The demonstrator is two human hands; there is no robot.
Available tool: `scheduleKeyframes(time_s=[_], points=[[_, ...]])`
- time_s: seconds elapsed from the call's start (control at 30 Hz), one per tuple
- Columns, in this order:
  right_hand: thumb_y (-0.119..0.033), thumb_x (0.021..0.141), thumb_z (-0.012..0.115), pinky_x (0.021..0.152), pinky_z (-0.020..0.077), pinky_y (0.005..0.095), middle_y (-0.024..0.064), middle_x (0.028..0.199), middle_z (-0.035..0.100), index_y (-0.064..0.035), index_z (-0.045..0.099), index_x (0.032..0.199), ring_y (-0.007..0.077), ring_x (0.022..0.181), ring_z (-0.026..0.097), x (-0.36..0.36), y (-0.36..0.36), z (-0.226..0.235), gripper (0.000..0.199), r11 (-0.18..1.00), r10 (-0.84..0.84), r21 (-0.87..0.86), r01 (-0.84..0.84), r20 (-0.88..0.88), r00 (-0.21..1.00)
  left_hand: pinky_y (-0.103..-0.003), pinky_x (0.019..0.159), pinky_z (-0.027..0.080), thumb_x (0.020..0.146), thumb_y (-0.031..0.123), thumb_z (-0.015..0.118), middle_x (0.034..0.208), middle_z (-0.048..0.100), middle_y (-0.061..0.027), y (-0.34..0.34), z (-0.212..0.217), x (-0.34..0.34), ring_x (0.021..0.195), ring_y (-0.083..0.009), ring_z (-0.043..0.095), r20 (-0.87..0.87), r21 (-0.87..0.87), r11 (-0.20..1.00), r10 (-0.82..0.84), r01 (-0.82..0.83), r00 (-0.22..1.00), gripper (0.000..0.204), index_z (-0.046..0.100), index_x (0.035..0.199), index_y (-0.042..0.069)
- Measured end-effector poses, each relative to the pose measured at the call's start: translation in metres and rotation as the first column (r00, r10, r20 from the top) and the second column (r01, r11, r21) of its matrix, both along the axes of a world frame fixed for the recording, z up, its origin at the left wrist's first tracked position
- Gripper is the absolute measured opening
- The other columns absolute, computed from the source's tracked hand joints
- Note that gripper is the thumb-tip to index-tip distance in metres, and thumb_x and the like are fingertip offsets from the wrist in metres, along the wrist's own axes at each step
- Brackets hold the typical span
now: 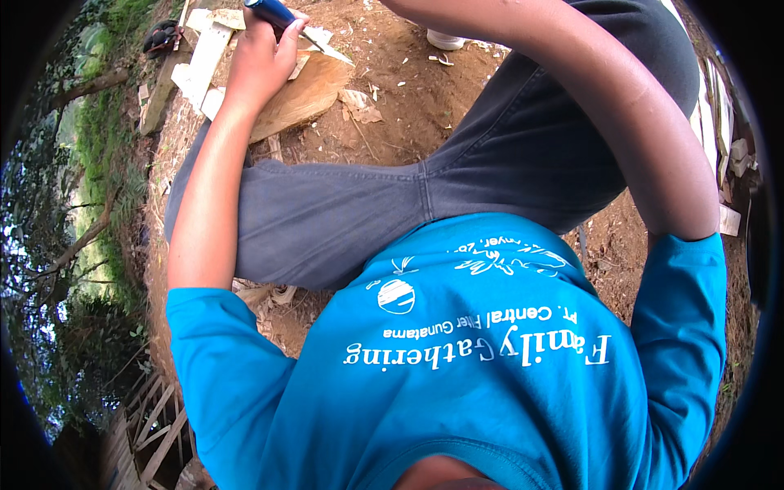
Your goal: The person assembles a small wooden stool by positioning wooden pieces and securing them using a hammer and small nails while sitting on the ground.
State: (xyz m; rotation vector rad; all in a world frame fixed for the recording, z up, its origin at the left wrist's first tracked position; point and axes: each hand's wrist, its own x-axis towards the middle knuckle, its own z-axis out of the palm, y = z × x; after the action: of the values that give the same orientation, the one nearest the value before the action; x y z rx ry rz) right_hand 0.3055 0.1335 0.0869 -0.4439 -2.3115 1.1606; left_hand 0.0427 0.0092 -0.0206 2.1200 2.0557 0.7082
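Observation:
My left hand (265, 61) is at the upper left, its fingers closed round the blue handle of a chisel (271, 11). The chisel's thin metal shaft slants down to the right, toward a light wooden board (306, 91) on the ground. Whether its tip touches the wood I cannot tell. My right forearm (490, 20) stretches across the top and leaves the picture at the upper edge, so my right hand is hidden from view. Pale wood offcuts (211, 57) lie beside my left hand.
My legs in grey trousers (327, 204) are bent over brown soil (408, 98) strewn with wood chips. A black and red object (162, 38) lies at the upper left. A white shoe (445, 39) shows at the top. Pale wooden strips (712, 122) lie at the right; green plants (98, 122) at the left.

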Motion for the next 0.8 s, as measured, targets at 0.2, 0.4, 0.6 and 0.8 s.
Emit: scheduleKeyframes(time_s=[0.2, 0.4, 0.6, 0.8], points=[[-0.015, 0.102, 0.054, 0.073, 0.0524, 0.0429, 0.0225, 0.087, 0.07, 0.0041, 0.065, 0.126, 0.0315, 0.077, 0.068, 0.012, -0.005, 0.032, 0.033, 0.994, 0.072, -0.084, -0.069, 0.036, 0.997, -0.04, 0.097, 0.049, 0.103, 0.027, 0.065, 0.119, 0.067, -0.0131, -0.004, -0.002, -0.004, 0.109, -0.0317, 0.065, -0.01, -0.012, 0.999, 0.036, -0.036, 0.999, 0.024, 0.071, 0.116, 0.009], [-0.012, 0.101, 0.054, 0.074, 0.0529, 0.0421, 0.0227, 0.086, 0.069, 0.0045, 0.065, 0.123, 0.0321, 0.076, 0.068, 0.001, 0.003, -0.028, 0.03, 0.979, 0.025, 0.203, -0.026, 0.009, 1.0, -0.042, 0.093, 0.05, 0.102, 0.026, 0.066, 0.115, 0.065, -0.0152, 0.002, -0.002, 0.004, 0.105, -0.0343, 0.066, -0.037, -0.002, 0.998, 0.066, -0.067, 0.997, 0.024, 0.071, 0.116, 0.007], [-0.012, 0.1, 0.054, 0.077, 0.0542, 0.0454, 0.0252, 0.091, 0.069, 0.0053, 0.064, 0.118, 0.0393, 0.082, 0.068, 0.003, -0.005, -0.023, 0.027, 0.971, 0.013, 0.237, 0.025, -0.155, 0.988, -0.042, 0.092, 0.05, 0.101, 0.026, 0.067, 0.113, 0.065, -0.0168, -0.002, -0.005, -0.001, 0.104, -0.0352, 0.066, -0.057, -0.019, 1.0, -0.004, 0.003, 0.998, 0.024, 0.068, 0.115, 0.006], [-0.012, 0.101, 0.055, 0.078, 0.0542, 0.0446, 0.0251, 0.095, 0.07, 0.0047, 0.064, 0.121, 0.0385, 0.085, 0.068, 0.003, -0.018, -0.013, 0.028, 0.999, 0.031, 0.04, -0.027, -0.101, 0.994, -0.043, 0.086, 0.053, 0.102, 0.025, 0.065, 0.106, 0.071, -0.0162, -0.006, -0.007, 0.006, 0.098, -0.0359, 0.07, 0.038, -0.083, 0.989, 0.128, -0.125, 0.991, 0.026, 0.064, 0.116, 0.003]])
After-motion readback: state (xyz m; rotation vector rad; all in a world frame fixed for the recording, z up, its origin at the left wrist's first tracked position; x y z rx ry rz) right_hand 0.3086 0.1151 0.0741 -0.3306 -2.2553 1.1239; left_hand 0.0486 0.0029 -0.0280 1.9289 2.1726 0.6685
